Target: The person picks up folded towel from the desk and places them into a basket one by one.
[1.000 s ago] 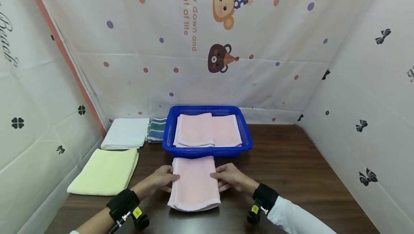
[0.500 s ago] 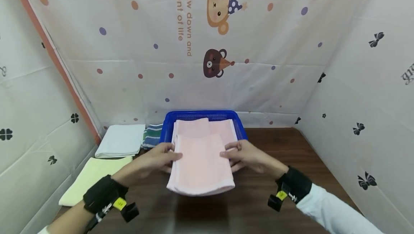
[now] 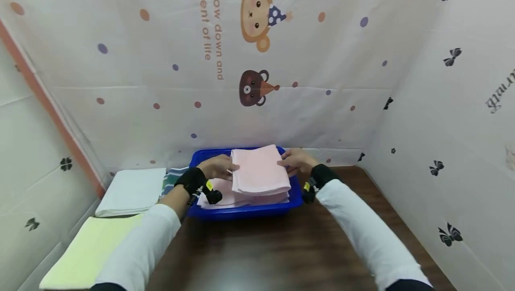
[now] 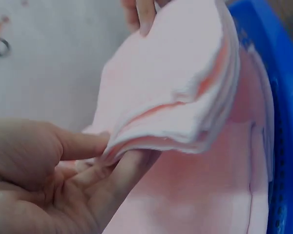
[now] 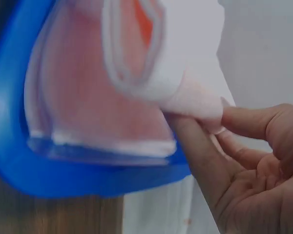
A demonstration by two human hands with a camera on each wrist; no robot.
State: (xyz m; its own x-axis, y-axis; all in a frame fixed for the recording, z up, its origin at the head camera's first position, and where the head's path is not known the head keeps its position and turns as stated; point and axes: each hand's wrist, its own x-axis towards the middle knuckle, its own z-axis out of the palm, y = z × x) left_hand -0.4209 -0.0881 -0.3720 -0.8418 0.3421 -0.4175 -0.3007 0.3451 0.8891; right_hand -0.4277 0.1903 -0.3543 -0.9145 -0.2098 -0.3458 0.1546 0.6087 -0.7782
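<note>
On the dark wooden worktop [image 3: 281,246], the blue plastic mesh basket [image 3: 245,212] already holds folded pink towels [image 3: 219,198]. Another folded pink terry towel [image 3: 259,175] hangs just above them, not yet set down. Left hand [image 3: 217,167] and right hand [image 3: 295,160] pinch its opposite edges.

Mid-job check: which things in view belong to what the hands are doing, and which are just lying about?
In play: folded pink towel, pinched by left hand and right hand; blue basket; pink towels lying in it.

Lying about: white towel, striped towel, yellow towel, all left of the basket.
</note>
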